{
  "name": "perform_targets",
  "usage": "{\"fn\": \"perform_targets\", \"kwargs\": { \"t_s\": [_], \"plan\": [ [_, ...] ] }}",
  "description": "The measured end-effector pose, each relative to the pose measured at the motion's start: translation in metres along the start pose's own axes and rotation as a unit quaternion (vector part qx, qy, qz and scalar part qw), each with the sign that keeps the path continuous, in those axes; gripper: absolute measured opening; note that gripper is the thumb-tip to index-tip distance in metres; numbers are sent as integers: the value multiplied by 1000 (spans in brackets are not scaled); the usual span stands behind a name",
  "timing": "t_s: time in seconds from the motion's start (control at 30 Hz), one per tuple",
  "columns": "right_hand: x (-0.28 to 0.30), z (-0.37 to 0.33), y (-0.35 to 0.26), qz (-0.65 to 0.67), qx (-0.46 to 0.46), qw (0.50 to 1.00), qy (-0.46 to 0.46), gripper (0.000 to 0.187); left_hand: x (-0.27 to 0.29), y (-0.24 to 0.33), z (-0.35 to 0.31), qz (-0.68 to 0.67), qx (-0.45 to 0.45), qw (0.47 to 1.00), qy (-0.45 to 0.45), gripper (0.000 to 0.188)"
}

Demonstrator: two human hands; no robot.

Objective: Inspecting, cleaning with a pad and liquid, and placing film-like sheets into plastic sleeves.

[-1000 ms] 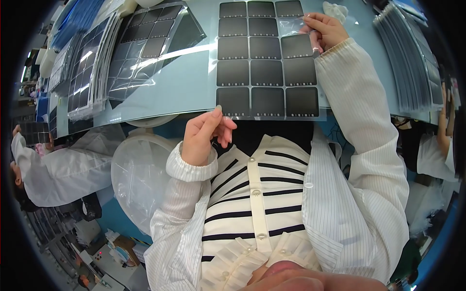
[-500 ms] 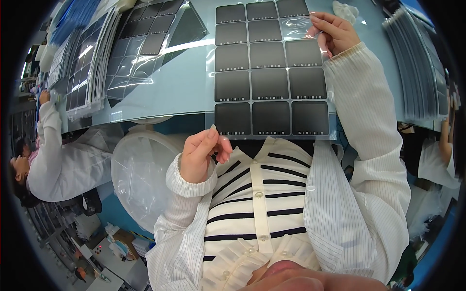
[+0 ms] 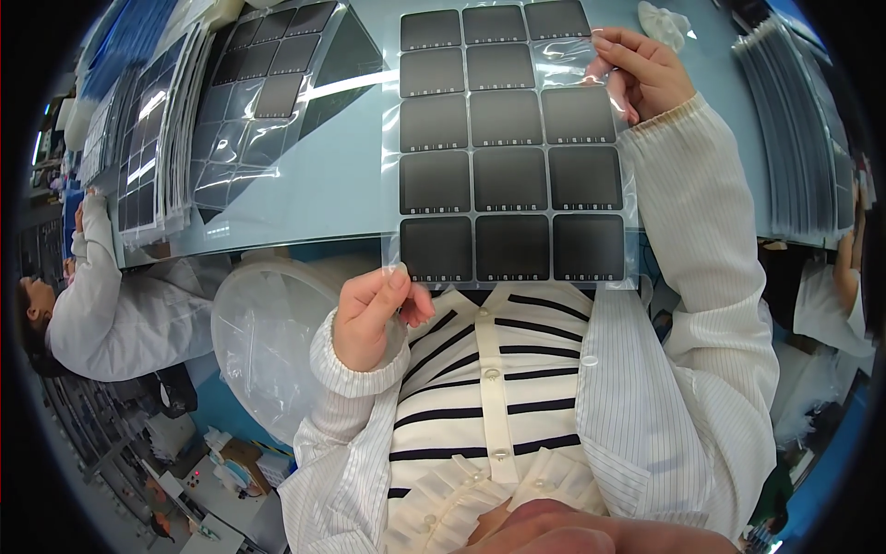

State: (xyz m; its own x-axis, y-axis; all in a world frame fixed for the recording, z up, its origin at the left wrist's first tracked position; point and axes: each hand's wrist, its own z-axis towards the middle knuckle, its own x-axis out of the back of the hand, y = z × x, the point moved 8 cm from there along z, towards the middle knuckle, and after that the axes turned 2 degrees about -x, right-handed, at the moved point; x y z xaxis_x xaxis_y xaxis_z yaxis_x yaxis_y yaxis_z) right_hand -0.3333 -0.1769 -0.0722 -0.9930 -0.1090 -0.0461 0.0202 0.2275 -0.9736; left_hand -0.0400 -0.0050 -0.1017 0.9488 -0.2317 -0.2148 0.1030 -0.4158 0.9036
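Note:
A clear plastic sheet (image 3: 509, 180) with rows of dark rectangular panels spans the space between my hands. One cell at its right, in the second row from the far end, shows clear with no dark panel. My left hand (image 3: 369, 319) pinches the near left corner between thumb and fingers. At the far right edge, beside the clear cell, my right hand (image 3: 644, 72) grips the sheet with its fingertips. The near end of the sheet hangs past the table edge, in front of my striped top.
Another part-filled panel sheet (image 3: 242, 120) lies on the glass-topped table (image 3: 323, 185) to the left. Stacks of sheets stand at the left (image 3: 152, 138) and right (image 3: 784, 129). A crumpled white wad (image 3: 663, 20) lies far right. Below the table is a plastic-lined bin (image 3: 268, 342). A co-worker (image 3: 120, 314) sits left.
The sheet's near end has come toward me and slightly left, and my left hand has moved with it. My right hand keeps its grip in nearly the same place.

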Motion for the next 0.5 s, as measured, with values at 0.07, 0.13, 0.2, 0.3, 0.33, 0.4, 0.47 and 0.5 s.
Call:
{"fn": "perform_targets", "kwargs": {
  "t_s": [0.07,0.13,0.2,0.3,0.33,0.4,0.47,0.5],
  "plan": [
    [-1,1,1,0,-7,1000,-4,29,0,1,1,5,0,1000,-3,44],
    [-1,1,1,-1,-4,1000,-1,29,0,2,3,15,11,1000,-5,43],
    [-1,2,2,6,-11,1000,-6,30,2,2,5,12,16,1000,-16,40],
    [-1,3,3,11,-18,1000,-2,30,2,7,8,11,13,1000,-17,35],
    [0,3,2,9,-20,1000,8,30,3,8,8,32,34,999,-17,34],
    [-1,4,0,20,-23,999,20,30,5,10,11,59,51,997,-19,28],
    [-3,1,0,26,-38,998,47,30,11,19,10,90,51,994,-19,26],
    [-4,1,0,27,-32,998,47,30,16,21,8,117,56,991,-19,24]
  ]
}}
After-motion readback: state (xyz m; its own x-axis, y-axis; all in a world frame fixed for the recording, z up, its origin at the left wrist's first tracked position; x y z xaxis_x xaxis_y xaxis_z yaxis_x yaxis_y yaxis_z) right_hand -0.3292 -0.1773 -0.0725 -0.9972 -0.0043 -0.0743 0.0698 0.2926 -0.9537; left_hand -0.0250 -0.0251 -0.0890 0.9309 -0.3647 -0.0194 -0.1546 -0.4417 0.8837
